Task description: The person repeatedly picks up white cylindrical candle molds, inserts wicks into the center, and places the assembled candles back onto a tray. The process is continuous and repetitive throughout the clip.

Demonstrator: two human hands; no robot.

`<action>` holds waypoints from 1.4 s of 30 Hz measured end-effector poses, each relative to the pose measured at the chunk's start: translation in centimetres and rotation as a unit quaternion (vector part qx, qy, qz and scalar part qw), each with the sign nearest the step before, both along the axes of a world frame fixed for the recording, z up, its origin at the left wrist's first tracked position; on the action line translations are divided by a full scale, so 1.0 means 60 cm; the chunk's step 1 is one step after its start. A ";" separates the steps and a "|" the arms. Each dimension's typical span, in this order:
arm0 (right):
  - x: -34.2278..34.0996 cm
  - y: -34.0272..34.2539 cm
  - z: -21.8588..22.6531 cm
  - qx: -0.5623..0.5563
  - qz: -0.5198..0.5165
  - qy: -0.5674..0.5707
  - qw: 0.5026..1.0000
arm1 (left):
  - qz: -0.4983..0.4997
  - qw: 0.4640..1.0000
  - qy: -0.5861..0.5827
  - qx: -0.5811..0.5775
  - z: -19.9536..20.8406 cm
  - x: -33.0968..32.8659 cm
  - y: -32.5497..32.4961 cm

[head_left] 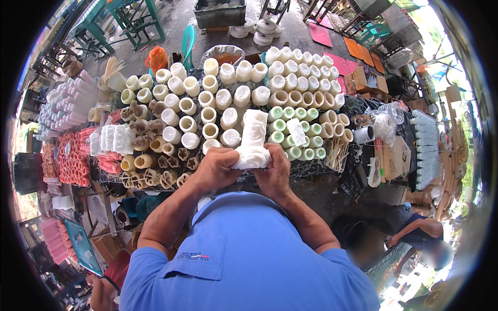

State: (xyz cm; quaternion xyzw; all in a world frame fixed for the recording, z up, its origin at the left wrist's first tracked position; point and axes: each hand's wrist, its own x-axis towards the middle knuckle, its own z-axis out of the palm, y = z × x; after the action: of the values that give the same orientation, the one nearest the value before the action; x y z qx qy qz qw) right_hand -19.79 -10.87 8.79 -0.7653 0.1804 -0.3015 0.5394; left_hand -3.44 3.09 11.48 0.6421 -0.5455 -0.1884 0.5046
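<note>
My left hand (222,165) and my right hand (274,168) are both closed on the lower edge of a white, wrinkled, sleeve-like piece (254,136). It stretches away from me, narrow at the far end and bunched wide between my fingers. Whether it is cloth, soft plastic or has something inside, I cannot tell. Just beyond it stand cream candle-like cylinders (230,138), some hollow and some with white wrapping in their tops. Right of it are small pale green hollow cylinders (279,125), with a white wrapped piece (296,131) lying on them.
Brown flower-shaped pieces (139,127) and pink hollow pieces (72,163) crowd the table's left. Clear plastic bags (386,122) and cardboard (397,158) lie right. A black crate (220,15) and green chair (189,44) stand beyond. Another person (415,228) is at lower right.
</note>
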 end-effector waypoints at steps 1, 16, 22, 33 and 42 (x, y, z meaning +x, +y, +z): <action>-0.004 0.002 -0.003 -0.024 -0.009 0.028 0.999 | -0.007 1.000 -0.005 0.008 0.000 -0.001 0.000; -0.016 0.006 -0.068 0.241 -0.002 -0.035 0.970 | -0.109 0.993 -0.011 0.055 -0.010 -0.015 -0.013; -0.015 -0.015 -0.051 0.063 0.133 0.051 0.988 | 0.079 0.784 0.610 0.082 -0.077 0.006 -0.051; -0.027 0.006 -0.072 -0.070 0.034 0.077 0.994 | 0.269 0.813 0.502 0.122 -0.200 0.179 -0.165; -0.061 -0.048 -0.119 0.132 -0.079 0.157 0.976 | 0.101 0.892 -0.180 0.401 -0.239 0.095 -0.215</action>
State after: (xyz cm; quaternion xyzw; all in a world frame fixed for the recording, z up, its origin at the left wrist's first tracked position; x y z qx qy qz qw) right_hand -23.46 -13.75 1.62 -0.7087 0.3607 -0.1929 0.5749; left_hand 2.23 -9.80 -2.84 0.8646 -0.4370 -0.2205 0.1137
